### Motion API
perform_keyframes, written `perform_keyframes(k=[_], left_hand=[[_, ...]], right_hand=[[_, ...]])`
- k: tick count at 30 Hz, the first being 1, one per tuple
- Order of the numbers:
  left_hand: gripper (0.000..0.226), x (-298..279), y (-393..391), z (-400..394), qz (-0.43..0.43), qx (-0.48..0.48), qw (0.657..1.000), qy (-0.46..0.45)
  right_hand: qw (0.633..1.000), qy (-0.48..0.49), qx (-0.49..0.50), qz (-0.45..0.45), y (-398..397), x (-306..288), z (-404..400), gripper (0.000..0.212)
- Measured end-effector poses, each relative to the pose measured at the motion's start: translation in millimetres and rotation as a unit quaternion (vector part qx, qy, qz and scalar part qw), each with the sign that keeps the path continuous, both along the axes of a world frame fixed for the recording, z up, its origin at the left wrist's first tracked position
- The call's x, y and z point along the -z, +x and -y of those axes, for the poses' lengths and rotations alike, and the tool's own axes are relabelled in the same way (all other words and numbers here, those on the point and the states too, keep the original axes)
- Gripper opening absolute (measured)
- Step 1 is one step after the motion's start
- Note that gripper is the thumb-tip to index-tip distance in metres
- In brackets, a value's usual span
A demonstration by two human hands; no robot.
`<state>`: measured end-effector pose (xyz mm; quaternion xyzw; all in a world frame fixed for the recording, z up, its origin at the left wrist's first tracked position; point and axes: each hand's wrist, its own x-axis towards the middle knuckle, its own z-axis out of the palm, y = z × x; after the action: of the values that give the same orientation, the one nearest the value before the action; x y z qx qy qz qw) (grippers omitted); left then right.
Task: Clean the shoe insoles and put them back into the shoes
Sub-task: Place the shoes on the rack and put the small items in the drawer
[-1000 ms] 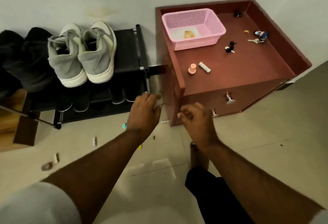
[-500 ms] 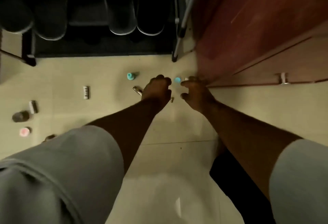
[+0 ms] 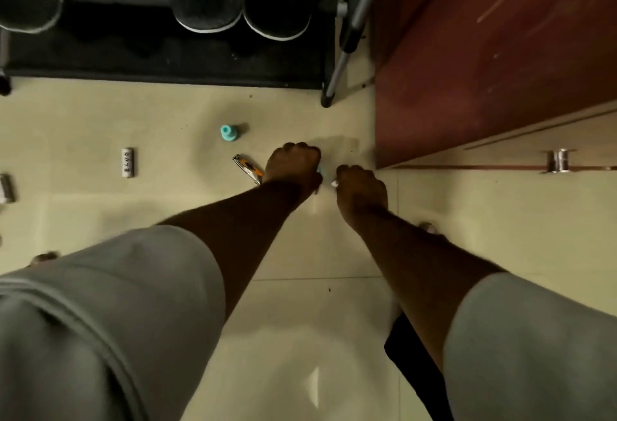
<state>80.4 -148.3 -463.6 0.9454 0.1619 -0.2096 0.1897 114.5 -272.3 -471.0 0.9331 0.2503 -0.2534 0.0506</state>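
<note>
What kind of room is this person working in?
Probably a home entryway: a low shoe rack holding dark shoes, a reddish wooden cabinet beside it, and a pale tiled floor.

I am looking down at a pale floor [image 3: 334, 337] with lots of open room near me. My left hand [image 3: 293, 163] and right hand [image 3: 360, 190] are reaching low, close together, with only a thin gap between them. A big red cabinet [image 3: 484, 63] is blocking the right side, and its metal knob [image 3: 558, 160] is sticking out. A grey pole leg [image 3: 347, 43] is standing just beside the cabinet, leaving a narrow slot. The black shoe rack [image 3: 167, 60] is closing off the far side. Small things are lying in the way on the left: a nail clipper [image 3: 247, 168] just beside my left hand, a teal cap [image 3: 228, 132], and a small white tube [image 3: 127, 162].
</note>
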Motion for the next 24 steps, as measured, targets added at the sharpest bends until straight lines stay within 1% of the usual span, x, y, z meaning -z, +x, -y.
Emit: perform_keyframes(k=[2,5,7,10,12,13,15,16,18,19,21,24], left_hand=[[0.023,-17.7,-14.2,-8.1,0.006,-0.012,1.0,-0.022],[0.022,-64.9,-36.3,-12.5,0.013,-0.04,0.998,-0.046],[0.024,-107.5,-50.8,-7.6,0.022,-0.046,0.997,-0.062],[0.023,-180.4,-64.9,5.5,0.064,-0.047,0.994,-0.072],[0.024,-232.6,-73.9,19.3,0.095,-0.021,0.993,-0.063],[0.024,-267.2,-66.3,31.9,0.134,0.016,0.99,-0.047],[0.025,-307.9,-64.8,37.9,0.212,0.043,0.976,-0.033],[0.026,-333.9,-54.1,46.0,0.275,0.057,0.959,-0.03],[0.025,-379.4,-29.6,66.4,0.344,0.069,0.936,-0.027],[0.024,-394.7,-13.1,77.5,0.341,0.08,0.937,-0.016],[0.026,-410.8,24.3,98.4,0.301,0.091,0.949,0.034],[0.027,-410.3,70.9,120.4,0.226,0.115,0.958,0.132]], right_hand=[[0.999,0.014,-0.015,-0.037,-5.9,-16.9,9.7,0.023],[0.997,0.061,-0.008,-0.05,-7.5,-61.6,24.9,0.02],[0.992,0.11,0.01,-0.058,-11.1,-104.8,36.7,0.016],[0.982,0.179,0.035,-0.048,-14.9,-180.6,47.2,0.012],[0.967,0.233,0.086,-0.055,-21.1,-237.8,57.6,0.013],[0.956,0.266,0.117,-0.043,-15.0,-275.7,72.4,0.013],[0.933,0.323,0.145,-0.066,-13.0,-316.3,77.7,0.009],[0.924,0.346,0.152,-0.06,-4.9,-345.8,89.3,0.007],[0.91,0.38,0.164,-0.021,13.7,-390.5,110.4,0.008],[0.902,0.394,0.177,0.01,26.5,-407.2,119.7,0.01],[0.891,0.402,0.2,0.06,59.4,-426.1,135.0,0.01],[0.888,0.373,0.251,0.1,109.7,-419.4,147.2,0.01]])
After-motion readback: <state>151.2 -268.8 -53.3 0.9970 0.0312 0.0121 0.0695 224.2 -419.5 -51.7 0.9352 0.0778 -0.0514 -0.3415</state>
